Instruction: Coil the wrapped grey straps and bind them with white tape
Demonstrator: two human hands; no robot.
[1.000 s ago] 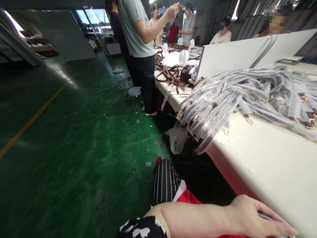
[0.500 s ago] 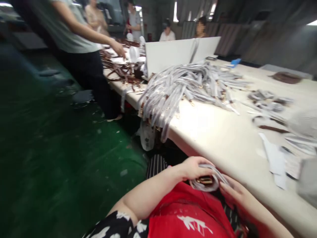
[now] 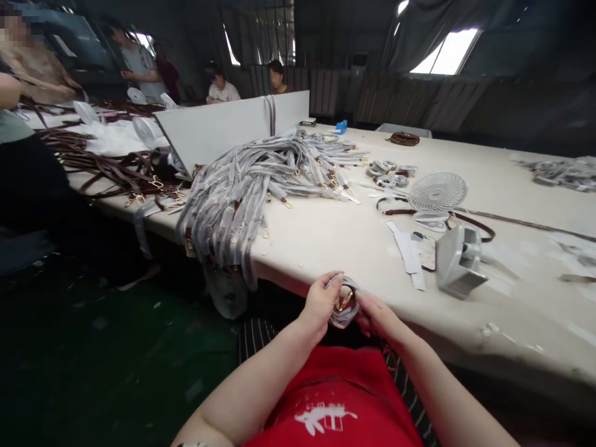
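Note:
My left hand (image 3: 320, 303) and my right hand (image 3: 378, 316) both grip a coiled strap wrapped in grey film (image 3: 344, 302), with a gold buckle showing in its middle. They hold it just below the near edge of the long cream table (image 3: 354, 239), above my red top. A big heap of similar grey-wrapped straps (image 3: 242, 186) lies on the table to the left and hangs over its edge.
A small white desk fan (image 3: 437, 194) and a grey box-shaped device (image 3: 459, 261) stand right of my hands, with paper strips between. Rolled straps (image 3: 388, 174), brown straps (image 3: 116, 167) and a white board (image 3: 218, 127) lie farther off. Other people work at the far left and back.
My view has swung right, from the green floor to the table. My hands have come together on the coiled strap and lifted it toward the table edge.

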